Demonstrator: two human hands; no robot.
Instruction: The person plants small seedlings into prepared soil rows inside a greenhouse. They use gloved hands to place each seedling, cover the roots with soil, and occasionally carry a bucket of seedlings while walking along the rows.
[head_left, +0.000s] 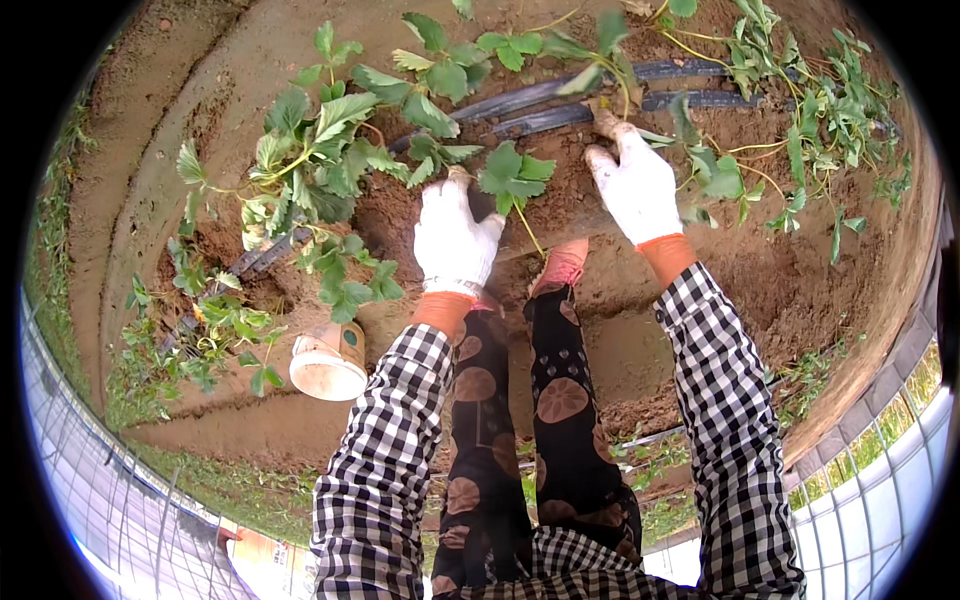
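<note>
My left hand (454, 236), in a white knit glove, is low over the reddish-brown soil. Its thumb stands apart from the fingers, and nothing shows between them. Strawberry-like leaves (442, 154) partly hide its fingertips. Beside its thumb a young leafy shoot (516, 174) rises on a thin stem. My right hand (637, 184), gloved the same way, has soiled fingertips at the base of another leafy plant (604, 56), whose leaves are blurred. Whether those fingers grip the stem cannot be made out. Two black drip-irrigation tapes (540, 116) run along the bed between the hands.
A soiled white plastic bucket (330, 361) lies tipped by my left forearm. Bushy plants (307, 157) stand at left, and drooping ones (810, 127) at right. A pink shoe (561, 264) rests on the soil between my arms. Wire mesh (862, 457) borders the plot.
</note>
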